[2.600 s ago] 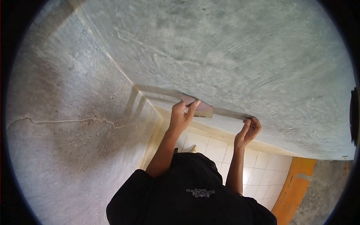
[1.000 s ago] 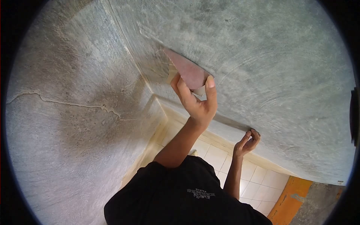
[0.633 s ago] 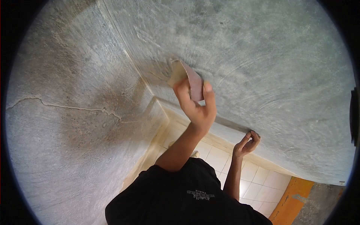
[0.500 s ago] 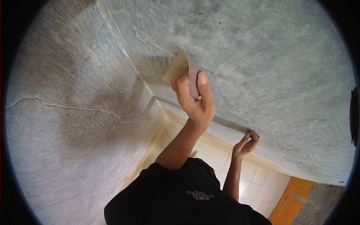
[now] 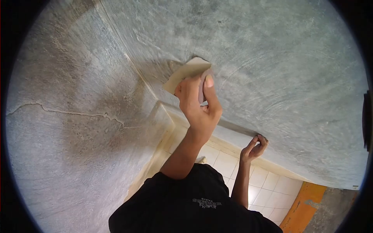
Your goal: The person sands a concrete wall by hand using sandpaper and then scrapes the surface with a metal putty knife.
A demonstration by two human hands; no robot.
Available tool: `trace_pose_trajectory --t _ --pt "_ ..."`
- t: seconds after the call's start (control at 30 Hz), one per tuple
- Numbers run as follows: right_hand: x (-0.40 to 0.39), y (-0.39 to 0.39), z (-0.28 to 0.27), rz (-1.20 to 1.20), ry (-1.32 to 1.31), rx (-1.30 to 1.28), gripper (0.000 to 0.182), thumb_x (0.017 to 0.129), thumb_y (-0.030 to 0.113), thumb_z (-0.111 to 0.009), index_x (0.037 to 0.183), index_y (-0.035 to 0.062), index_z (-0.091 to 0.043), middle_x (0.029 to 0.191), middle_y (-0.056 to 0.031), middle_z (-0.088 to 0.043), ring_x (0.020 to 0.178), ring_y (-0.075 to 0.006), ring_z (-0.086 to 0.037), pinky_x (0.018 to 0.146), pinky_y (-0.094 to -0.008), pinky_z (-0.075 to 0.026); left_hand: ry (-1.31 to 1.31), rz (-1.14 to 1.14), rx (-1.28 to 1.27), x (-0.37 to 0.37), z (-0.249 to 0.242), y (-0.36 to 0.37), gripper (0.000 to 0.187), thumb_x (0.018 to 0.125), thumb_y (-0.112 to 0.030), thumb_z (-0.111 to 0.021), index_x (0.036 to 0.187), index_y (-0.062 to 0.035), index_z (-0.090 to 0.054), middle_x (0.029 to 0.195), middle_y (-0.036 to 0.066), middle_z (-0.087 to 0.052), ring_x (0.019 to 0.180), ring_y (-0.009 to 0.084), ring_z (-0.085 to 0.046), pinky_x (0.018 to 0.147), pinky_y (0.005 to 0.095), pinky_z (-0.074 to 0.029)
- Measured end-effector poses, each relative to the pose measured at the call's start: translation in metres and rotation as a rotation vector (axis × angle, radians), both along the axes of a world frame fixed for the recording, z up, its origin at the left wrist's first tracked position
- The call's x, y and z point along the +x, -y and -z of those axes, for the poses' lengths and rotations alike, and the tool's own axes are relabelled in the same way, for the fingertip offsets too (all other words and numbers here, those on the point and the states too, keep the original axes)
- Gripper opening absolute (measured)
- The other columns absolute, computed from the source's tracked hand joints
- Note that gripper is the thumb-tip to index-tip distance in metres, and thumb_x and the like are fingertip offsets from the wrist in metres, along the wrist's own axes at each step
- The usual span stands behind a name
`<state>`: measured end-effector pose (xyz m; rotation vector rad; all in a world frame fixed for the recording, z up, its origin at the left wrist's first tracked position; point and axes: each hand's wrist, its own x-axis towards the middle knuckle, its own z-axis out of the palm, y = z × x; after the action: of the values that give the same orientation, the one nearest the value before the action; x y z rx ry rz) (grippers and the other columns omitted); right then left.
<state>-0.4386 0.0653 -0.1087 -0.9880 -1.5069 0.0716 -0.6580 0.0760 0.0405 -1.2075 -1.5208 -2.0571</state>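
Observation:
My left hand (image 5: pixel 199 106) is closed on a folded sheet of sandpaper (image 5: pixel 185 72), thumb on one side and fingers on the other. The sheet's pale tan backing faces up, and a purplish-brown side shows beneath the thumb. Its far edge touches the rough grey wall (image 5: pixel 272 58). Further right, my right hand (image 5: pixel 254 148) has its thumb and fingers curled together, fingertips against the lower part of that wall. I see nothing between them.
At left, a second grey wall (image 5: pixel 89 155) with a long crack (image 5: pixel 70 111) meets the first in a corner. White floor tiles (image 5: pixel 264 180) lie below, with an orange strip (image 5: pixel 305 207) at lower right.
The sandpaper has tipped flatter toward the wall, showing more of its tan backing. My left hand has turned slightly with it and shifted a little left. My right hand has barely moved.

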Motion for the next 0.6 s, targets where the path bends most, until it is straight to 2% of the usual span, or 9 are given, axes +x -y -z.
trace_pose_trajectory --t 0.07,0.27,0.37,0.47,0.57,0.6 --pt "0.001 0.002 0.000 -0.007 0.000 -0.002 0.012 0.089 0.000 -0.050 0.100 -0.0019 -0.050 0.087 -0.0122 -0.052 0.074 -0.0197 -0.047 0.065 -0.0311 -0.040 0.082 0.036 -0.035 0.006 -0.004 0.002 0.007 0.088 -0.004 -0.058 0.094 0.0000 -0.059 0.079 0.008 -0.058 0.070 0.0211 -0.054 0.075 0.0360 -0.036" --pt "0.000 0.003 -0.003 -0.020 0.006 -0.007 0.012 0.088 0.000 -0.051 0.101 -0.0017 -0.051 0.086 -0.0120 -0.051 0.071 -0.0189 -0.048 0.064 -0.0308 -0.040 0.084 0.011 -0.052 0.005 -0.012 0.006 0.007 0.088 -0.002 -0.059 0.094 0.0003 -0.059 0.080 0.009 -0.060 0.071 0.0221 -0.057 0.071 0.0361 -0.039" --pt "0.002 0.002 -0.003 -0.018 0.012 -0.014 0.012 0.089 0.001 -0.051 0.101 -0.0017 -0.051 0.086 -0.0124 -0.052 0.071 -0.0193 -0.048 0.064 -0.0311 -0.040 -0.020 -0.011 -0.098 0.005 -0.013 0.009 0.007 0.088 -0.003 -0.058 0.094 0.0005 -0.059 0.078 0.010 -0.059 0.070 0.0231 -0.057 0.068 0.0357 -0.041" --pt "0.003 0.003 -0.002 -0.011 0.044 -0.006 0.012 0.088 0.001 -0.051 0.100 -0.0019 -0.051 0.086 -0.0130 -0.052 0.070 -0.0198 -0.048 0.064 -0.0315 -0.040 0.093 0.046 -0.044 0.002 -0.011 0.006 0.017 0.094 -0.012 -0.054 0.090 0.0045 -0.057 0.072 0.008 -0.057 0.063 0.0105 -0.052 0.054 0.0251 -0.041" --pt "0.004 0.001 0.000 -0.011 0.052 0.005 0.012 0.088 0.001 -0.051 0.100 -0.0023 -0.051 0.085 -0.0136 -0.051 0.070 -0.0203 -0.048 0.063 -0.0317 -0.040 -0.024 0.034 -0.084 0.006 -0.010 0.009 0.017 0.095 -0.012 -0.053 0.091 0.0038 -0.057 0.071 0.008 -0.056 0.063 0.0097 -0.052 0.054 0.0249 -0.041" --pt "0.004 0.001 0.000 -0.013 0.054 0.005 0.012 0.088 0.002 -0.051 0.100 -0.0024 -0.051 0.084 -0.0137 -0.051 0.070 -0.0205 -0.048 0.063 -0.0318 -0.040 0.010 0.034 -0.093 0.006 -0.009 0.009 0.017 0.095 -0.012 -0.052 0.090 0.0036 -0.056 0.071 0.008 -0.056 0.064 0.0095 -0.052 0.055 0.0247 -0.041"
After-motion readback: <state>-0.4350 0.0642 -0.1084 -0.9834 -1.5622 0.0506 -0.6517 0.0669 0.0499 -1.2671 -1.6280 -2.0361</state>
